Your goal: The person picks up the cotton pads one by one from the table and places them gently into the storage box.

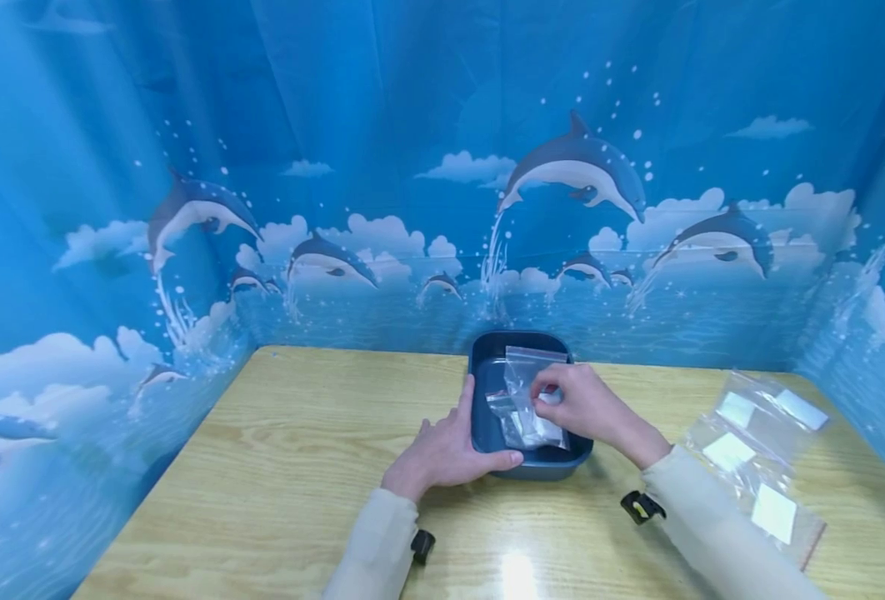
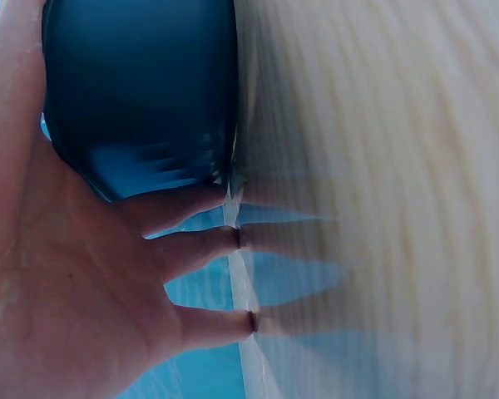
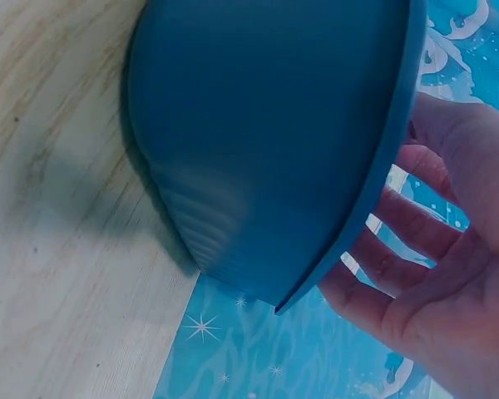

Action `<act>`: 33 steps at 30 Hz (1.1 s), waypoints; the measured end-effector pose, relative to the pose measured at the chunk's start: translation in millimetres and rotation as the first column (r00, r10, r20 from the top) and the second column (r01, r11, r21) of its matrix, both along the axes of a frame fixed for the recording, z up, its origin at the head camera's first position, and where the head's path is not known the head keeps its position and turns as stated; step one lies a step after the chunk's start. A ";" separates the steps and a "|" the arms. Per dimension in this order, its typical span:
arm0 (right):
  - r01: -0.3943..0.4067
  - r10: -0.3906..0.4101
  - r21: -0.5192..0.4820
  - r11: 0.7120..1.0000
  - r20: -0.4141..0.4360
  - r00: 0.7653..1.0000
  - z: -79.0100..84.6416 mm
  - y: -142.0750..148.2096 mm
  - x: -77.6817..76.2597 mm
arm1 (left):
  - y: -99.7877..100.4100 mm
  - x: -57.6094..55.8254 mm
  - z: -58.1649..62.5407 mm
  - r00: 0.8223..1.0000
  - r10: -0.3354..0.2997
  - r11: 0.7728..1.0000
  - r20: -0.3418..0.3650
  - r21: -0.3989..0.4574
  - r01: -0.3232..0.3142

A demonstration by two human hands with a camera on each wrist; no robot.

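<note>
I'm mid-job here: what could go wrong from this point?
The clear bags in the bin overlap, so one might drag another if the right hand over them moves it. The right sleeve runs close to the bags on the right and could brush them out of place.

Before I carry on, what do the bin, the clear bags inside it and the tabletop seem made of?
Bin: probably plastic, satin finish, from its smooth, evenly coloured walls and rounded corners.
Zip bags: likely thin, glossy plastic film, being see-through, wrinkled and shiny.
Tabletop: wood or wood-look laminate, glossy, from its grain and bright reflection; I can't tell which.
</note>
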State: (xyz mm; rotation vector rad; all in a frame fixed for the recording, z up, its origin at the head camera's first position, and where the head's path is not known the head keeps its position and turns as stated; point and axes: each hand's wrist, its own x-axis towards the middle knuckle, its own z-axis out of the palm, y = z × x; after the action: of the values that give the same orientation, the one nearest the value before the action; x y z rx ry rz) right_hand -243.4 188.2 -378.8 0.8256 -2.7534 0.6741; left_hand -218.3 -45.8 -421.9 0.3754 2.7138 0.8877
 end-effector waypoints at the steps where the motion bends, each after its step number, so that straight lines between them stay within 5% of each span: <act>1: 0.004 -0.004 0.000 1.000 -0.005 1.000 -0.4 0.1 0.2 | -0.1 0.1 0.0 1.000 -0.002 1.000 0.000 -0.001 0.002; 12: 0.043 -0.045 -0.022 0.999 -0.064 0.997 -0.9 4.9 3.9 | -1.6 0.5 1.0 1.000 -0.015 1.000 -0.015 0.007 0.015; 24: 0.022 0.002 0.079 0.997 -0.281 0.960 -6.7 13.6 13.5 | -1.3 0.3 1.8 1.000 -0.012 1.000 -0.009 -0.007 0.012; 33: 0.176 -0.102 0.231 0.957 -0.301 0.948 -8.5 23.4 25.7 | -1.3 1.2 0.6 1.000 -0.011 1.000 -0.013 -0.009 0.011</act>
State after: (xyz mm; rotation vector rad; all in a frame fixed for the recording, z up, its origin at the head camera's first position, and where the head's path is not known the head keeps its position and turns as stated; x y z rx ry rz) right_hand -217.6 211.6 -387.3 0.7006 -2.6280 0.1566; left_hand -217.1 -47.1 -421.2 0.3956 2.7235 0.8727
